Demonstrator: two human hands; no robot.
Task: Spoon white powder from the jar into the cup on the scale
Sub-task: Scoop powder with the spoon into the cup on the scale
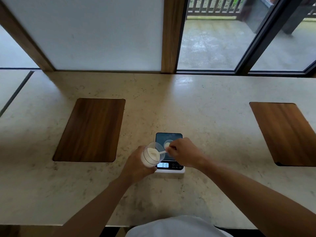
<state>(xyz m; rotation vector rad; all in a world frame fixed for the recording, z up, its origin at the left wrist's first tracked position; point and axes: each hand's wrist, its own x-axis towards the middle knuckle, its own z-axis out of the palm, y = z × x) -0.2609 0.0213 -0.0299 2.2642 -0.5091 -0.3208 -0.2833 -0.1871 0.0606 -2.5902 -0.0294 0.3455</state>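
There is only the head view, looking down on a pale stone counter point(213, 117) with everything gathered at lower centre of the frame. The left hand point(138, 164) is wrapped around a clear jar point(152, 155), tilted so its open mouth faces up and toward the right; white powder point(152, 152) lies heaped inside. The right hand point(183, 153) is closed in a pinch on the handle of a small white spoon point(162, 152), whose bowl reaches into the jar's mouth and touches the powder. Just behind the spoon, right of the jar, sits the scale point(177, 170) — dark platform, lit display point(165, 165) at its near edge showing digits that look like 010, though they are small. On the platform stands the cup point(168, 144), partly hidden by the right hand's fingers, with a little pale powder seemingly in its bottom.

The step in hand appears to be scooping — the spoon is in the jar, not over the cup. The next move probably calls for lifting the spoon level, carrying it the short way up and right over the cup's rim, and tipping it gently without bumping the platform. Two wooden panels point(90, 130) lie at left and right of the frame, well apart from the work.
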